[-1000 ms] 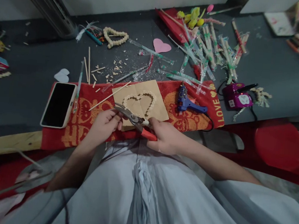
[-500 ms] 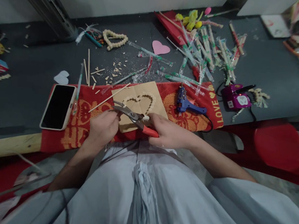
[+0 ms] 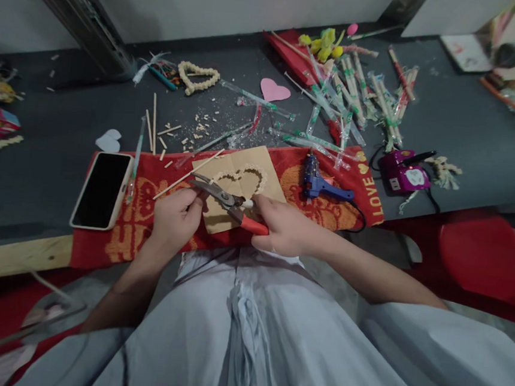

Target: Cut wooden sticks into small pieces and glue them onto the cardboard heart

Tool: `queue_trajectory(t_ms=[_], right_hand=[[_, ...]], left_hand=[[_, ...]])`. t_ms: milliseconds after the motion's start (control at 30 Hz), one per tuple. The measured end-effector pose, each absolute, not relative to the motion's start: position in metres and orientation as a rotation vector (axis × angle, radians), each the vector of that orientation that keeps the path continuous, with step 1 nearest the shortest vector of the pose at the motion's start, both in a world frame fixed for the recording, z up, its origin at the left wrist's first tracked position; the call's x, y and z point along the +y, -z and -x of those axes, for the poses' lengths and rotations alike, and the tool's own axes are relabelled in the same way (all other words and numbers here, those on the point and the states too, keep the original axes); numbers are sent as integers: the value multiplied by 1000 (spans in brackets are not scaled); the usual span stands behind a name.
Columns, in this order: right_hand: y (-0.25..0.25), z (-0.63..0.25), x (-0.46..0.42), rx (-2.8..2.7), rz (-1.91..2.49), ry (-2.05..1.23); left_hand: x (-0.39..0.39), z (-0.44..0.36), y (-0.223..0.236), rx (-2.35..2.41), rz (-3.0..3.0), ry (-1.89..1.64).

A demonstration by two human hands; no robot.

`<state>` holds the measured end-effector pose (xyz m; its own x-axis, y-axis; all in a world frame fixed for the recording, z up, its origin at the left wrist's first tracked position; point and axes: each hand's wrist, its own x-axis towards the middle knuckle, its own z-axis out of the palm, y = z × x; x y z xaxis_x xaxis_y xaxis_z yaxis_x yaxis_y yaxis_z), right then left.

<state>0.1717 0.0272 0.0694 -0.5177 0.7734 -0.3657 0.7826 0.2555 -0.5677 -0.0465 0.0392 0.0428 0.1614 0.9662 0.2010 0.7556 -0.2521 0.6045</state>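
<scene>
My right hand is closed round the red handles of a pair of cutters, whose metal jaws point left. My left hand is pinched at the jaw tips, on something too small to make out. Both hands hover over a red patterned towel. Just beyond them lies a tan paper sheet bearing a heart outline of small pale pieces. A thin wooden stick lies slanted on the towel by my left hand.
A phone rests on the towel's left end, a blue glue gun on its right. Beyond lie wrapped chopsticks, a pink paper heart, a finished stick heart, wood chips and a purple power strip. A red stool stands at right.
The view has shifted slightly. My hands and the cutters stay together at the towel's near edge; my left fingers have drawn in closer to the jaw tips.
</scene>
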Motion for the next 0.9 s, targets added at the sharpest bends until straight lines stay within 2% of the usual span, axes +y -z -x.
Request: queue_trajectory(t_ms=[233, 433, 567, 700, 900], right_hand=[[-71, -165, 21, 2503, -1621, 1023], [-65, -174, 32, 2550, -1484, 1235], [-62, -181, 38, 2617, -1402, 1318], [-63, -183, 39, 2659, -1366, 1264], [-70, -178, 37, 2574, -1436, 1112]], left_hand=[[39, 46, -43, 1653, -2073, -805], [42, 52, -41, 1634, -2009, -867], [43, 55, -42, 1491, -1613, -856], [41, 54, -42, 1369, -1335, -903], [41, 51, -41, 1368, -1264, -940]])
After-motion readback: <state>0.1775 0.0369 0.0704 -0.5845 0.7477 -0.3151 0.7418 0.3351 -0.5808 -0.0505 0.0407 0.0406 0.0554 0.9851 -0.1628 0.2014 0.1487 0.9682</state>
